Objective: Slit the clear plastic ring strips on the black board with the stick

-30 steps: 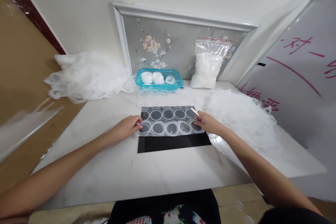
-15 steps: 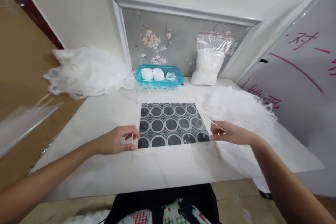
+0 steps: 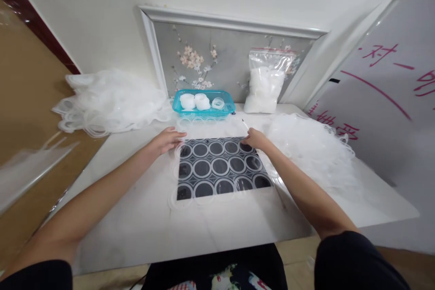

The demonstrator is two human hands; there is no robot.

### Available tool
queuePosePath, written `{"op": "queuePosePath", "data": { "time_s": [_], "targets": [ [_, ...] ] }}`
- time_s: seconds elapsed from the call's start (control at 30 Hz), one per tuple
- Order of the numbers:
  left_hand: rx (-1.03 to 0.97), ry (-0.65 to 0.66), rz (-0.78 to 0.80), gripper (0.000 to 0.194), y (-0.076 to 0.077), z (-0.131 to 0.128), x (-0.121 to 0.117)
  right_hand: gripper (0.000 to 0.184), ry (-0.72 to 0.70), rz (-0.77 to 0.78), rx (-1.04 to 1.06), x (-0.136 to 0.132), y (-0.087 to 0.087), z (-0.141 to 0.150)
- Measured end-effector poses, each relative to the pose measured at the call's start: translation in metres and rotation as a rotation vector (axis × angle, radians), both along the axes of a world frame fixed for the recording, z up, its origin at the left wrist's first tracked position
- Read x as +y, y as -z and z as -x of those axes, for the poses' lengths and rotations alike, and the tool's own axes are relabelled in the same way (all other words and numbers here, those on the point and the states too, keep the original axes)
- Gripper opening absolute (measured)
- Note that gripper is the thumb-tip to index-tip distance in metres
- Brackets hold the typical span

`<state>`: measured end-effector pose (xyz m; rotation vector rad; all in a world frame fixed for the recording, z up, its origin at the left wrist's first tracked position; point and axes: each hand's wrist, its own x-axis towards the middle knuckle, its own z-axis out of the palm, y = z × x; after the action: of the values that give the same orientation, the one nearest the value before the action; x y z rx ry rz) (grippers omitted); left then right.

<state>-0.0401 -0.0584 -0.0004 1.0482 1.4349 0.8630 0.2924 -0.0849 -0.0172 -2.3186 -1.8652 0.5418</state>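
Note:
A dark rectangle (image 3: 207,168) lies on the white table under a translucent sheet of joined rings (image 3: 190,202), whose edges reach past it. My left hand (image 3: 168,139) is at the far left corner of this sheet, fingers stretched out and apart from the thumb. At the far right corner, my right hand (image 3: 255,139) is closed around a thin white stick-like tool (image 3: 245,124) with a dark tip. The tool points up and away to the left. My right fingertips rest at the sheet's far edge.
Behind stands a blue tray (image 3: 176,109) with white rings in it. A zip bag (image 3: 265,86) of white pieces leans beside it. Piles of translucent ring sheets lie at left (image 3: 108,102) and right (image 3: 306,149). A framed picture (image 3: 231,45) and a whiteboard (image 3: 384,113) border the table.
Both hands have moved away from me, from the sheet's near and right edges to its far corners. The left fingers have straightened. My right hand still holds the stick-like tool, now pointing further left.

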Motion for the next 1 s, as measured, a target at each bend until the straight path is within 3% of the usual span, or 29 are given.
{"op": "queuePosePath", "data": {
  "time_s": [0.13, 0.27, 0.43, 0.5, 0.67, 0.77, 1.0],
  "targets": [
    [-0.026, 0.048, 0.01, 0.097, 0.005, -0.003, -0.009, 0.043, 0.04, -0.03, -0.032, 0.0, 0.005, 0.001],
    [-0.03, 0.114, -0.085, 0.102, 0.006, 0.005, -0.01, 0.042, 0.056, -0.005, -0.012, 0.006, 0.004, -0.006],
    [0.059, 0.179, -0.195, 0.055, 0.008, 0.015, -0.004, 0.034, 0.039, 0.006, 0.002, 0.013, 0.005, -0.007],
    [0.071, 0.169, -0.196, 0.049, 0.009, 0.017, -0.002, 0.034, 0.047, -0.013, -0.012, 0.014, 0.008, -0.006],
    [0.048, 0.216, -0.143, 0.07, 0.012, 0.016, -0.006, 0.049, 0.086, -0.037, -0.031, 0.018, 0.013, -0.006],
    [0.044, 0.269, -0.119, 0.086, 0.012, 0.015, -0.012, 0.048, 0.084, -0.019, -0.018, 0.023, 0.012, -0.008],
    [0.114, 0.298, -0.183, 0.084, 0.004, 0.02, -0.014, 0.035, 0.049, -0.094, 0.002, 0.025, 0.003, -0.009]
  ]
}}
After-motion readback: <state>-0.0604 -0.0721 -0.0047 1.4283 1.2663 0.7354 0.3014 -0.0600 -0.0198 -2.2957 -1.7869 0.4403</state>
